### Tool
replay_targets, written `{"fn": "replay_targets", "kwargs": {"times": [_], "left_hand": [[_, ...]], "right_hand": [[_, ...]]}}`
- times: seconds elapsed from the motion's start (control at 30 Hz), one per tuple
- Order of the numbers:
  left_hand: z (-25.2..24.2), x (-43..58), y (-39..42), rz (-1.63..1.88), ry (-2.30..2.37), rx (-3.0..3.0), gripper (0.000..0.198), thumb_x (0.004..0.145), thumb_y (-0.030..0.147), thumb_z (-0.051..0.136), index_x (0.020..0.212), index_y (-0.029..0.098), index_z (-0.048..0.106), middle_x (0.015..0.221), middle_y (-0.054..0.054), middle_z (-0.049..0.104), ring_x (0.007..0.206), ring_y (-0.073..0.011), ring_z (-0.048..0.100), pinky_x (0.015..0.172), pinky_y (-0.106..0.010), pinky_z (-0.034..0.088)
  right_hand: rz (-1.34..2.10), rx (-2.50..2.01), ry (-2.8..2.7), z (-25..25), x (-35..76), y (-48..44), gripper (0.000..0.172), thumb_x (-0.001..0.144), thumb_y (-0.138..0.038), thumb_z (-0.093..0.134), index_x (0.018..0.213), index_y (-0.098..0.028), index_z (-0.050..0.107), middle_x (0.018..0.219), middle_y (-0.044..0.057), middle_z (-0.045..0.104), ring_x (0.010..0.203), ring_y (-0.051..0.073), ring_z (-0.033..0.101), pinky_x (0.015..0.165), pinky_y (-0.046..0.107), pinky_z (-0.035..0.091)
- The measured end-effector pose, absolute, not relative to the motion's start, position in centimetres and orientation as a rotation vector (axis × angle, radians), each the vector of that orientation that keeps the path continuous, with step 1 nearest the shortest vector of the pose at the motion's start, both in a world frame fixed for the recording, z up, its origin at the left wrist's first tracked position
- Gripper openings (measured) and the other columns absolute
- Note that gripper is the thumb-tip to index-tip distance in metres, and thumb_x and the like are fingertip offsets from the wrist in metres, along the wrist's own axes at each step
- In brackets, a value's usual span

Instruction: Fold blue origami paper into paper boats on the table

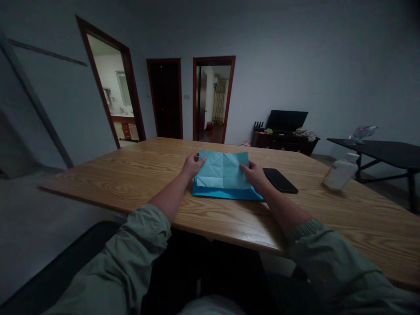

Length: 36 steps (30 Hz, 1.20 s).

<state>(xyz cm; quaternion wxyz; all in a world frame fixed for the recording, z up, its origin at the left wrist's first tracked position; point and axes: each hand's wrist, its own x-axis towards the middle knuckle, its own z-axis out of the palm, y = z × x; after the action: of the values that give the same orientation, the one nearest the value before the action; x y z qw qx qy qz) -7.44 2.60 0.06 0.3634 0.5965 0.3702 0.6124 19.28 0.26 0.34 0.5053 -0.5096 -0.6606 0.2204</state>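
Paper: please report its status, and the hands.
Left hand, right hand gripping paper. Creased, darker blue along near edge. Phone beside right hand, not blocking.

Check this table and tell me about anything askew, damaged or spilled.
The paper held between the left hand and right hand is creased with several fold lines, not smooth. The bottle appears to lean, though that may be lens distortion. I see no spill on the table.

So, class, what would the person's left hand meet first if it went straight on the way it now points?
Most likely the creased light-blue paper, whose left edge the left hand pinches. How high that sheet sits above the wooden table is hard to judge.
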Motion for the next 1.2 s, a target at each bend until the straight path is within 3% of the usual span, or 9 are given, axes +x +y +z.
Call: {"fn": "replay_targets", "kwargs": {"times": [0.2,0.53,0.63,0.73,0.8,0.9,1.0,1.2], "left_hand": [[-0.3,-7.2,2.2,1.493,0.995,1.699,0.049,0.06,0.035,0.077,0.101,0.013,0.062,0.102,-0.011,0.069,0.088,-0.022,0.065,0.079,-0.034,0.052],[0.3,-7.1,2.0,1.578,0.878,1.51,0.043,0.06,0.042,0.075,0.089,0.012,0.066,0.087,-0.007,0.071,0.077,-0.0196,0.065,0.076,-0.036,0.053],[0.7,-7.3,1.8,1.652,0.831,1.594,0.033,0.063,0.035,0.074,0.086,0.013,0.067,0.098,-0.009,0.071,0.089,-0.0212,0.065,0.084,-0.038,0.051],[0.9,-8.0,1.8,1.562,0.882,1.873,0.022,0.061,0.018,0.07,0.082,0.015,0.07,0.114,-0.01,0.067,0.108,-0.0238,0.06,0.097,-0.04,0.044],[0.7,-8.7,1.9,1.333,0.984,2.064,0.023,0.059,0.01,0.065,0.079,0.016,0.073,0.117,-0.01,0.066,0.114,-0.0244,0.057,0.104,-0.04,0.038],[0.0,-9.5,2.2,0.877,1.1,2.167,0.03,0.059,0.007,0.058,0.082,0.017,0.074,0.119,-0.008,0.065,0.117,-0.0246,0.056,0.104,-0.038,0.038],[-0.6,-9.7,2.5,0.591,1.109,2.194,0.035,0.059,0.008,0.057,0.087,0.02,0.074,0.119,-0.005,0.066,0.114,-0.0228,0.058,0.101,-0.034,0.04],[-1.0,-9.3,2.6,0.696,1.201,2.183,0.027,0.075,0.029,0.057,0.095,0.016,0.071,0.096,-0.006,0.07,0.089,-0.0198,0.063,0.085,-0.031,0.048]], "right_hand": [[0.535,-1.233,-1.615,0.1,19.3,0.4,0.038,0.076,-0.038,0.055,0.104,-0.014,0.067,0.09,0.007,0.071,0.076,0.02,0.063,0.065,0.028,0.049],[0.895,-0.959,-1.372,1.3,19.0,-0.6,0.039,0.076,-0.042,0.06,0.102,-0.015,0.066,0.092,0.006,0.071,0.081,0.021,0.065,0.077,0.035,0.051],[0.731,-0.918,-1.44,2.2,19.4,-0.8,0.033,0.074,-0.037,0.061,0.099,-0.017,0.067,0.098,0.006,0.07,0.092,0.022,0.064,0.086,0.038,0.049],[0.417,-0.972,-1.689,2.3,20.5,-0.6,0.022,0.068,-0.022,0.062,0.089,-0.019,0.07,0.109,0.006,0.068,0.107,0.023,0.059,0.098,0.039,0.042],[0.251,-1.082,-1.948,1.7,21.5,-0.2,0.03,0.062,-0.01,0.06,0.087,-0.021,0.071,0.112,0.005,0.067,0.111,0.023,0.057,0.102,0.039,0.038],[0.253,-1.285,-2.267,0.3,22.7,0.6,0.043,0.06,-0.002,0.053,0.09,-0.025,0.072,0.117,0.001,0.066,0.112,0.022,0.058,0.101,0.034,0.039],[0.357,-1.407,-2.41,-0.5,23.2,1.1,0.043,0.063,-0.005,0.055,0.095,-0.028,0.073,0.114,-0.001,0.067,0.108,0.021,0.06,0.099,0.032,0.041],[0.454,-1.524,-2.306,-0.1,22.7,1.0,0.028,0.081,-0.033,0.055,0.101,-0.023,0.072,0.094,0.004,0.072,0.088,0.02,0.064,0.081,0.029,0.048]]}}
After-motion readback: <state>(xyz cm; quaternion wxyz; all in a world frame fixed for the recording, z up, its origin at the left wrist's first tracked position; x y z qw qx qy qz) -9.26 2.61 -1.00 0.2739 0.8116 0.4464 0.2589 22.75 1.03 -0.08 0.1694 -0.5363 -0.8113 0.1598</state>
